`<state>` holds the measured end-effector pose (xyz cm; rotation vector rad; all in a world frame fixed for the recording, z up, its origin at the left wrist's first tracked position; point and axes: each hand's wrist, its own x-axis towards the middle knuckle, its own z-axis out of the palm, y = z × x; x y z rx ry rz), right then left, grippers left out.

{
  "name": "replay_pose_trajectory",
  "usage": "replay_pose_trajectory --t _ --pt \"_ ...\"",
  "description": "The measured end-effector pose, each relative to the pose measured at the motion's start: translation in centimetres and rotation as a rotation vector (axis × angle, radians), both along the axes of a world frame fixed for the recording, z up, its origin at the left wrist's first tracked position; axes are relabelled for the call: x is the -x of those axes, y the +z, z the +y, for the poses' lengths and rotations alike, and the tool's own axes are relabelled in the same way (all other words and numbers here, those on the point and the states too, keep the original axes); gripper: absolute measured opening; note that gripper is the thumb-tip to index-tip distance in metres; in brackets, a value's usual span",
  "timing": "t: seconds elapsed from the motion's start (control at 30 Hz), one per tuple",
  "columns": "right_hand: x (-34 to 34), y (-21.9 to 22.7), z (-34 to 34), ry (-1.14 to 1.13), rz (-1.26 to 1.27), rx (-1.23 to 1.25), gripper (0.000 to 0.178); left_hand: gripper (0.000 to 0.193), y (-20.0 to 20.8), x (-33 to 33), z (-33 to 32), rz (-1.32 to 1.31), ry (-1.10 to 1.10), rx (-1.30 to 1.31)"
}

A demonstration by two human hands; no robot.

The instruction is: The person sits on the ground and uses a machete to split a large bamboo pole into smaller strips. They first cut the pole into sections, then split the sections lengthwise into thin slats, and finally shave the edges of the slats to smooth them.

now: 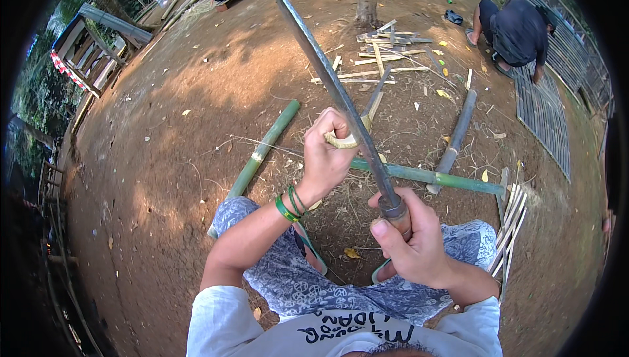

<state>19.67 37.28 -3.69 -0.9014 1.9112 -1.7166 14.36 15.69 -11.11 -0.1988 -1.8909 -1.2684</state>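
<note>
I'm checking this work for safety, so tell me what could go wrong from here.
The long blade, its handle gripped in the right hand, appears close to the left hand, which wears no glove; a slip might cut it.

The bamboo piece in the left hand could have sharp edges that nick bare skin.

The feet look only lightly covered, so a dropped blade might injure them.
</note>
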Motion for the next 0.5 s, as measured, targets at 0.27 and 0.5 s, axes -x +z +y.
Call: replay_pose_trajectory --t 0.27,0.5 --pt "-0.07 -0.48 -0.08 -0.014 -0.003 0.044 0.032 0.043 -0.09 0.01 0.09 0.0 -0.002 -0.016" --pt "-0.01 -0.32 0.02 -0.005 -0.001 0.026 0.032 0.043 -0.22 -0.03 0.09 0.0 -0.011 -0.025"
